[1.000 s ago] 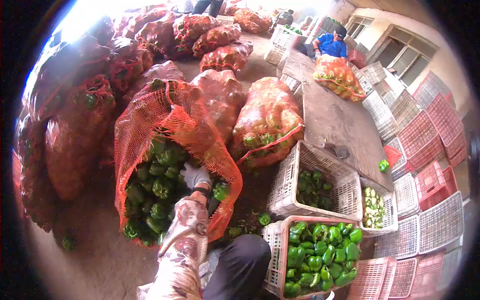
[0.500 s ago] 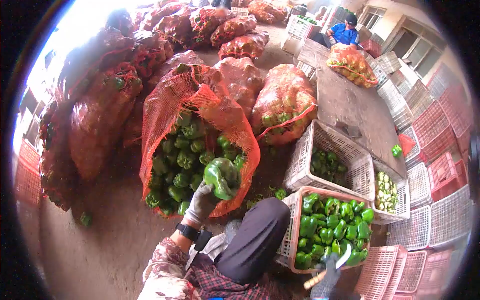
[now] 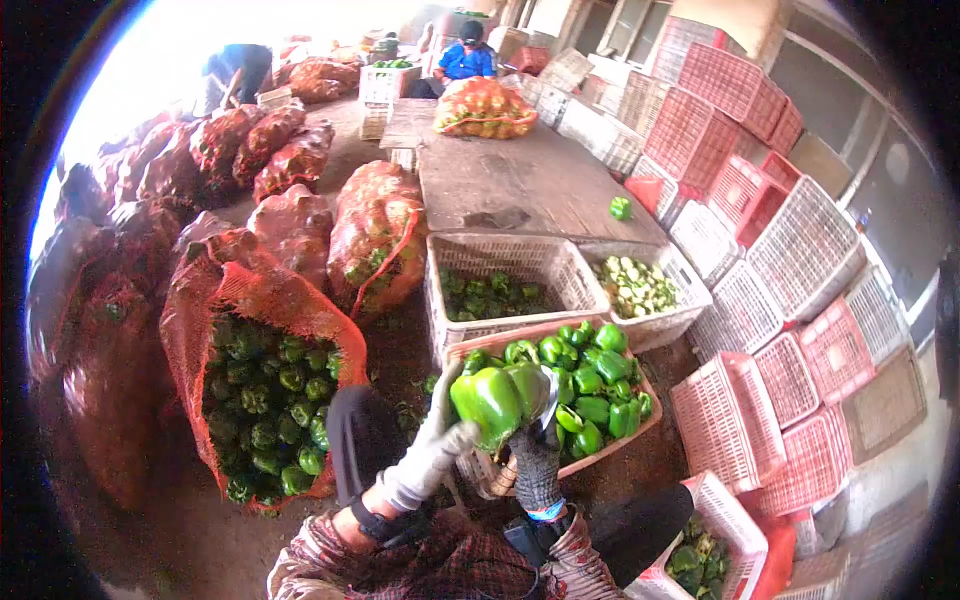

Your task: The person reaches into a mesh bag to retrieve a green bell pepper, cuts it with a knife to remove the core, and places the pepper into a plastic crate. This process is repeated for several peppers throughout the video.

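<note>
A large green bell pepper is held up in front of me by my left hand, which wears a pale grey glove. My right hand, in a darker glove, is closed around a knife. Its blade stands against the pepper's right side, partly hidden by the pepper and fingers. Just beyond both hands is a pinkish crate filled with green peppers. To the left, an orange mesh sack gapes open, showing many darker green peppers.
Behind the full crate stand a white crate of green pieces and another of pale cores. A wooden board carries a single pepper and a filled sack. Stacked crates line the right. A person in blue sits at the back.
My view has swung to the right. The left hand has carried the pepper from the sack's mouth to the crate, and the right hand has brought the knife up against it.
</note>
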### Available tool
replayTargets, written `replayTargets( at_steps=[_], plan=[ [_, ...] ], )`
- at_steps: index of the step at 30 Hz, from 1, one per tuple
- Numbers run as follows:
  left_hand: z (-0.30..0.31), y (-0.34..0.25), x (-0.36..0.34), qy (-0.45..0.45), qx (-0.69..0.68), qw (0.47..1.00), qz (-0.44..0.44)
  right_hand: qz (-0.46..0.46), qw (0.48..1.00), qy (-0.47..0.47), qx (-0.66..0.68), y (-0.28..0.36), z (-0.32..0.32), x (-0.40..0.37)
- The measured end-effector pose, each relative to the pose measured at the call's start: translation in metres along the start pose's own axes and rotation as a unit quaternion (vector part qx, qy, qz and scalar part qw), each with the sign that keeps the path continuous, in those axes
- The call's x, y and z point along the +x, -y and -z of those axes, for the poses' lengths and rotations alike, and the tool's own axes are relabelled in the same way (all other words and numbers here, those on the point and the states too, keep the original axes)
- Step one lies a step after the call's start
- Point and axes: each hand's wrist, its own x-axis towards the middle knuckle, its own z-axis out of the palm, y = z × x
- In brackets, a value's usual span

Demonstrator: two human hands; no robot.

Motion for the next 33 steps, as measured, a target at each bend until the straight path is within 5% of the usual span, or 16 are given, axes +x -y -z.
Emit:
replayTargets(
  at_steps=[4, 6, 9, 12, 15, 16, 19, 20, 24, 29, 32, 33],
  plan=[
    [-0.025, 0.028, 0.006, -0.002, 0.058, 0.997, -0.052, 0.198, 0.98, -0.021, 0.013, 0.046, 0.0, -0.023],
    [-0.034, 0.034, 0.011, -0.009, 0.044, 0.999, -0.023, 0.191, 0.981, -0.018, 0.013, 0.05, 0.011, -0.023],
    [-0.032, 0.051, 0.014, -0.028, 0.177, 0.978, -0.107, 0.181, 0.973, -0.047, -0.135, 0.055, 0.029, -0.032],
    [-0.036, 0.059, 0.014, -0.069, 0.121, 0.979, -0.149, 0.191, 0.938, -0.139, -0.252, 0.045, 0.046, -0.046],
    [-0.035, 0.057, 0.02, -0.09, 0.187, 0.963, -0.174, 0.115, 0.927, -0.067, -0.35, 0.065, 0.051, -0.075],
    [-0.032, 0.063, 0.022, -0.086, 0.209, 0.956, -0.188, 0.261, 0.85, -0.065, -0.453, 0.069, 0.045, -0.078],
    [-0.03, 0.07, 0.023, -0.073, 0.268, 0.937, -0.21, 0.256, 0.796, -0.021, -0.548, 0.071, 0.036, -0.076],
    [-0.029, 0.072, 0.021, -0.073, 0.287, 0.931, -0.214, 0.295, 0.788, -0.02, -0.54, 0.074, 0.035, -0.073],
    [-0.022, 0.074, 0.022, -0.073, 0.355, 0.894, -0.263, 0.202, 0.811, -0.041, -0.548, 0.081, 0.028, -0.076],
    [-0.04, 0.082, 0.013, -0.134, 0.021, 0.985, -0.106, 0.114, 0.807, 0.016, -0.579, 0.084, 0.016, -0.075],
    [-0.049, 0.073, 0.009, -0.136, -0.019, 0.989, -0.062, 0.261, 0.788, -0.023, -0.557, 0.061, 0.022, -0.075],
    [-0.05, 0.067, 0.006, -0.135, -0.031, 0.99, -0.038, 0.237, 0.727, 0.019, -0.644, 0.046, 0.026, -0.082]
  ],
)
